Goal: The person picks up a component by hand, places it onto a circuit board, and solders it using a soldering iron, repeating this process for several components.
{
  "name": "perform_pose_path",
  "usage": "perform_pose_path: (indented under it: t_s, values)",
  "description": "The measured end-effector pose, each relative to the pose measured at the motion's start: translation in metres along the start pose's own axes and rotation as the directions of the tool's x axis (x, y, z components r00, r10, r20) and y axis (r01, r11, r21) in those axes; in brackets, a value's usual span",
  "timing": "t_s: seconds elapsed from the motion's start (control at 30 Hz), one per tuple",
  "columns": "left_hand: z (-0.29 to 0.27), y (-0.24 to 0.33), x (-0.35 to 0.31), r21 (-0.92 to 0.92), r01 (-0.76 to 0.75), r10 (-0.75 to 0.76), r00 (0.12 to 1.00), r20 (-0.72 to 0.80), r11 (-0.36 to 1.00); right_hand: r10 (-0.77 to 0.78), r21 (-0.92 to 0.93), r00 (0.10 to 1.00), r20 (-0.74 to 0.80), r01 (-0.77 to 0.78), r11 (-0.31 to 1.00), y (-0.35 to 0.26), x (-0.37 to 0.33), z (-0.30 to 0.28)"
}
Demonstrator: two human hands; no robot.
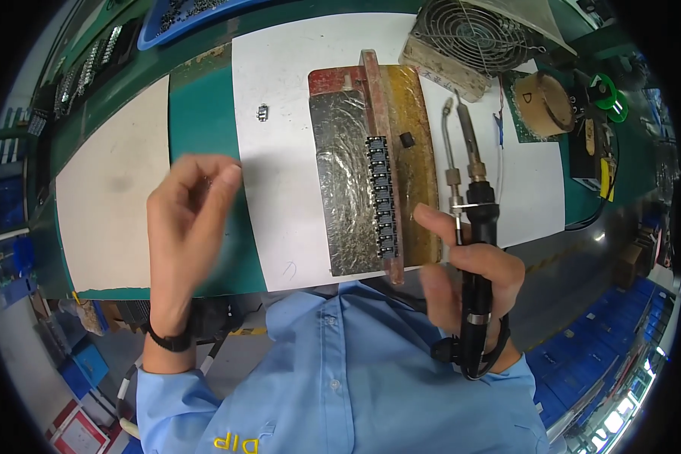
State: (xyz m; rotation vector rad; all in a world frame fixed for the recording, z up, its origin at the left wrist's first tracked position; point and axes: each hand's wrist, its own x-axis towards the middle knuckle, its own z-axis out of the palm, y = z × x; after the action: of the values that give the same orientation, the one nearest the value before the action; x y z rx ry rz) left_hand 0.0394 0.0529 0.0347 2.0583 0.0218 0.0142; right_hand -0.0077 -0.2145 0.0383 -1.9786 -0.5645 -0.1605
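My right hand (480, 280) is wrapped round the black handle of a soldering iron (479, 212), its tip pointing up and away, with a thin metal feed tube alongside. Left of it lies a work board (344, 166), partly dark and shiny, partly yellow-brown, crossed by a reddish bar (375, 98). Against that bar stands a row of several small black components (383, 200) with metal pins. Over the green mat, my left hand (193, 208) has thumb and fingers pinched together; whatever may be between them is hidden. One loose small component (262, 113) lies on the white paper.
A fan with a wire guard (477, 34) stands at the far right, near a cardboard ring (543, 102) and a green spool (609, 98). A small black block (407, 139) rests on the board. At the far left, a blue tray (197, 19) holds many small parts.
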Motion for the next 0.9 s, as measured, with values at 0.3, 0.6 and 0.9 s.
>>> perform_pose_path:
  t_s: [0.3,0.6,0.9]
  values:
    - [0.042,0.04,-0.046,-0.7,0.652,-0.264,0.758,0.596,0.292,-0.108,0.096,0.993,-0.054,0.112,0.989,-0.001,0.016,0.037]
    - [0.044,0.036,-0.046,-0.687,0.617,-0.289,0.787,0.545,0.385,-0.228,0.051,0.965,-0.131,0.236,0.97,0.009,0.016,0.036]
    - [0.043,0.03,-0.043,-0.683,0.628,-0.21,0.774,0.597,0.374,-0.393,-0.072,0.915,-0.087,0.388,0.919,0.01,0.02,0.025]
